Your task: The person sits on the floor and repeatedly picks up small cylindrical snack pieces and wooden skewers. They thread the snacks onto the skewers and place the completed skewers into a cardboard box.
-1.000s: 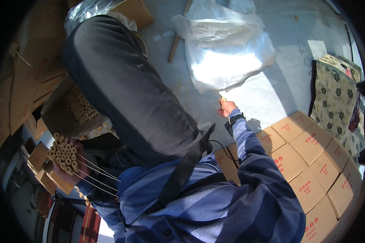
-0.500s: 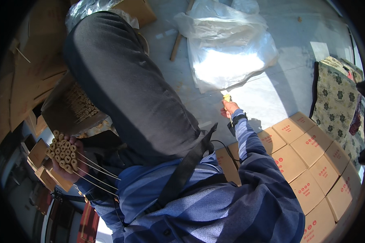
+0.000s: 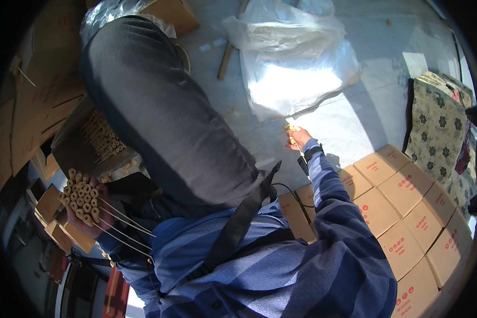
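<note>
My left hand (image 3: 89, 229) is closed around a bundle of thin sticks with tan, ring-shaped rolled ends (image 3: 80, 199). The hollow ends face up, and a few bare pale sticks trail from the bundle toward my shirt. My right arm is stretched out over the floor, and my right hand (image 3: 300, 137) pinches a thin stick with a small yellow piece (image 3: 290, 127) at its tip. What the yellow piece is, I cannot make out. Just beyond that hand lies a translucent plastic bag (image 3: 297, 69).
An open cardboard box (image 3: 71, 139) beside my leg (image 3: 159, 106) holds many similar rolled sticks. Closed printed cartons (image 3: 403, 196) stand in rows at the right. A wooden bar (image 3: 226, 61) lies near the bag, and a flowered cloth (image 3: 434, 119) is at the far right.
My right hand has shifted slightly left, and its wrist has turned so the yellow piece points more to the left. My left hand keeps its bundle almost still.
</note>
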Tool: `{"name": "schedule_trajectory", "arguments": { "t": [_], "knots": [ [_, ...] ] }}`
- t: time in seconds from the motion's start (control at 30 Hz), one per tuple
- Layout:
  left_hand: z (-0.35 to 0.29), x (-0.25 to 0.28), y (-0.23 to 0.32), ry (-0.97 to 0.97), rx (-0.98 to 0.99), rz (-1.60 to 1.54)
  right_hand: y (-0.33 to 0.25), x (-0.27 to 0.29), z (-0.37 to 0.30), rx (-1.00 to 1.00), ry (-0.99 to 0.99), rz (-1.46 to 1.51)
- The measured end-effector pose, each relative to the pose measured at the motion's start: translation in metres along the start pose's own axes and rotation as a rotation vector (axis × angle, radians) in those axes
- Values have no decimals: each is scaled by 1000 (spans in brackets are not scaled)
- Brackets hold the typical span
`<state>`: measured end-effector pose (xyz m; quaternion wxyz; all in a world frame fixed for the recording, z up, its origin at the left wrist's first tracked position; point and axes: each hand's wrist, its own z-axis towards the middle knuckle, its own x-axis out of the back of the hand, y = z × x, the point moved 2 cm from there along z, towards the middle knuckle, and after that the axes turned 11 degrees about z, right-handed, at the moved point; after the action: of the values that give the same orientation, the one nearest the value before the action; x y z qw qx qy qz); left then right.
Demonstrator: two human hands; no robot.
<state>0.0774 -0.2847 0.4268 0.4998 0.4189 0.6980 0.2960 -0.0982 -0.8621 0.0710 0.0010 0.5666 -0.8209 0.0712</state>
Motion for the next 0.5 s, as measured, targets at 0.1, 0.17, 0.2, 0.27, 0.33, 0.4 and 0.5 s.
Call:
{"name": "schedule_trajectory", "arguments": {
  "t": [0.1,0.17,0.2,0.27,0.33,0.4,0.5],
  "knots": [
    [-2,0,-1,9,14,-53,-10,3,2,-53,13,-56],
    [-2,1,-2,33,14,-33,-13,4,6,-78,24,-58],
    [-2,1,-3,16,24,-50,-14,4,9,-84,22,-47],
    [-2,2,-2,36,14,-32,-16,4,15,-106,63,-64],
    [-1,3,-2,34,12,-31,-18,3,21,-86,81,-46],
    [0,3,-2,26,17,-45,-19,2,22,-79,105,-55],
    [0,5,-3,45,28,-27,-18,0,21,-78,123,-88]
  ]
}}
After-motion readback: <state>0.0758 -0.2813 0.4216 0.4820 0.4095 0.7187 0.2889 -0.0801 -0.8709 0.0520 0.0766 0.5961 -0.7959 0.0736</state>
